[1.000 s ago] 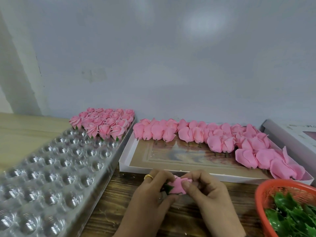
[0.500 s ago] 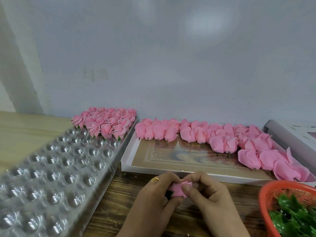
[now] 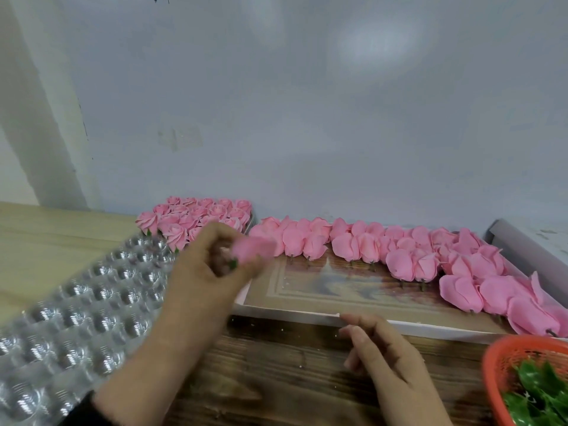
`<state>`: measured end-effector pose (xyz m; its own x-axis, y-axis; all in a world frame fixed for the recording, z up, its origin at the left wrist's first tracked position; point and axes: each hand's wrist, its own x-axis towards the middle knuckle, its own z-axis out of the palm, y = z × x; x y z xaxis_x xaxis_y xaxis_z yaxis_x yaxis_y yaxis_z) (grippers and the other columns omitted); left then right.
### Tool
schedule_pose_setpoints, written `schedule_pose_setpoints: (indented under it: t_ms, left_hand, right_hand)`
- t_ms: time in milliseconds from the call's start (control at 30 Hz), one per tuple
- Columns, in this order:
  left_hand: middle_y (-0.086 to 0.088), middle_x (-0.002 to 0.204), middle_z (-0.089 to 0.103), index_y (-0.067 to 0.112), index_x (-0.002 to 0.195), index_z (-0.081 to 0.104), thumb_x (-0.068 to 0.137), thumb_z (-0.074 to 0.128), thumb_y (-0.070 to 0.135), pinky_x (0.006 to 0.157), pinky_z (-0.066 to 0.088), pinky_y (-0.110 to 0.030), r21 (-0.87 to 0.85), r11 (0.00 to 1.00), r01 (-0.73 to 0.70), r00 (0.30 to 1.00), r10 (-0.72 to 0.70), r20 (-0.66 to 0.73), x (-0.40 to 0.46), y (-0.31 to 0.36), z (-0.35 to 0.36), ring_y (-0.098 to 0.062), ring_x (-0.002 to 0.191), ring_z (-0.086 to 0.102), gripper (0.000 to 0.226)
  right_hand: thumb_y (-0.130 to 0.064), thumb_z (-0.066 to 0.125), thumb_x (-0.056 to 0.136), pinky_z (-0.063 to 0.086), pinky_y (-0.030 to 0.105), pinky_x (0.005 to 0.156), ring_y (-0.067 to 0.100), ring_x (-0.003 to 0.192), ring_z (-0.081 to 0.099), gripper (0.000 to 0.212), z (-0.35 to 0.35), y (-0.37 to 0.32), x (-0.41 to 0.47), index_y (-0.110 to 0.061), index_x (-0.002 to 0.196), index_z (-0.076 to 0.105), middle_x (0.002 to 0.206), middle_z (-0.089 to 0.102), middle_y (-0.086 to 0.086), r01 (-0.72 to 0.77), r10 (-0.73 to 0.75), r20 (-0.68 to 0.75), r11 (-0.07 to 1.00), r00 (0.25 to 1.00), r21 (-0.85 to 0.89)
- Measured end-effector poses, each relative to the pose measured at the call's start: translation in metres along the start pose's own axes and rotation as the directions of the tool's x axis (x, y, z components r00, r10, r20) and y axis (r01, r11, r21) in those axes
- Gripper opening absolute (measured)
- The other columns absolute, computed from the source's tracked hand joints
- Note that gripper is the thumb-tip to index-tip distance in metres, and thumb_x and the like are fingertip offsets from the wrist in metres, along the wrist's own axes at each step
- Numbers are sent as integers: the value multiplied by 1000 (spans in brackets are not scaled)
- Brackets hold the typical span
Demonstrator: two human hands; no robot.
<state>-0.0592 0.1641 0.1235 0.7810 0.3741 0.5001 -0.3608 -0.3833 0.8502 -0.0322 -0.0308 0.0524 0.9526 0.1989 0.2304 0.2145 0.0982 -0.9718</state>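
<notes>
One rose in the grip: the left hand (image 3: 212, 267) holds a pink rose (image 3: 252, 249), its fingers curled round the base of the flower. A bit of green calyx (image 3: 233, 264) shows at the fingertips. Hand and flower are both blurred, so the exact finger placement cannot be told.
Where the rose is: left of the frame's centre, raised above the gap between the plastic tray (image 3: 76, 318) and the white box (image 3: 307, 312), just in front of the rows of flowers.
Other hand: the right hand (image 3: 387, 358) is at lower centre over the wooden table (image 3: 276, 379). Its fingers are loosely bent and hold nothing, and the fingertips are near the front rim of the white box. It is well apart from the left hand.
Left wrist: a dark sleeve (image 3: 83, 413) shows at the bottom edge.
Plastic tray: clear, with rows of round cups. It runs from the lower left corner up towards the middle, and the left forearm crosses over its near side.
Filled cups: finished roses (image 3: 196, 216) stand upright in the far end of the tray, packed close together.
White box: shallow and wide, lying right of the tray, with a printed brown floor.
In the box: loose blooms (image 3: 399, 250) of the same pink lie along its far side and down its right end, touching one another.
Lower right corner: an orange basket (image 3: 498, 367) cut off by the frame, with green leaves (image 3: 541, 392) inside.
Behind: a pale wall (image 3: 307, 118) fills the upper half.
</notes>
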Motion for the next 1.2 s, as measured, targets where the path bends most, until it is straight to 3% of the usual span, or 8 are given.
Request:
schedule_pose_setpoints:
  t_ms: [67,167,300,400,500,633,967,1200]
  left_hand:
    - [12,71,62,25,86,56,69,74,13,49,44,-9,-26,1000,1,996,-3,-89,26,-6,-22,2,60,53,28]
    - [-12,96,59,25,112,50,77,66,-3,69,52,-25,-102,991,88,977,-106,-184,68,-30,-57,-22,82,59,47]
    - [-4,87,53,7,134,39,81,60,-7,75,47,-25,-154,969,194,923,-234,-306,111,-62,-89,-15,76,56,58]
    - [3,83,51,7,134,40,82,64,-1,65,35,-16,-120,960,253,881,-279,-382,127,-90,-97,-6,73,50,58]
    - [3,83,49,8,135,40,81,65,0,67,38,-17,-102,947,304,845,-317,-431,134,-116,-101,-19,85,53,60]
    - [-10,100,51,10,136,39,80,67,0,85,42,-38,25,929,369,816,-311,-487,138,-144,-106,-26,94,50,64]
    - [-22,112,57,10,122,51,77,71,3,65,51,-29,302,864,402,856,-238,-459,144,-170,-108,-32,79,55,50]
    - [-22,101,60,8,114,53,76,71,4,74,50,-46,502,774,385,905,-208,-372,148,-171,-103,-35,80,58,42]
  right_hand:
    - [4,54,84,44,12,52,10,48,54,21,0,0,0,-10,87,69,64,60,12,-21,21,5,1000,1000,6]
    - [7,55,83,44,13,50,11,46,54,21,-1,-2,0,-7,84,70,63,61,19,-23,23,1,1000,1000,-18]
    - [10,59,79,43,11,49,10,42,54,22,1,-1,1,-7,76,72,59,60,22,-38,36,-26,998,999,-53]
    - [17,60,75,42,11,45,11,37,49,30,4,1,4,-9,63,72,56,58,26,-38,31,-101,997,994,-72]
    - [18,62,72,42,11,48,14,41,50,45,7,6,6,-23,54,72,63,64,22,-24,6,-124,989,992,-143]
    - [20,61,70,42,8,53,10,47,53,51,3,12,9,-26,52,70,67,69,13,-48,35,-81,985,996,-165]
    - [29,54,71,44,9,53,12,46,61,43,0,21,11,-5,48,69,57,68,11,-232,232,-11,972,973,-41]
    - [26,63,69,45,12,52,15,52,65,38,-8,27,12,-9,59,74,63,68,16,-316,316,93,949,944,-10]
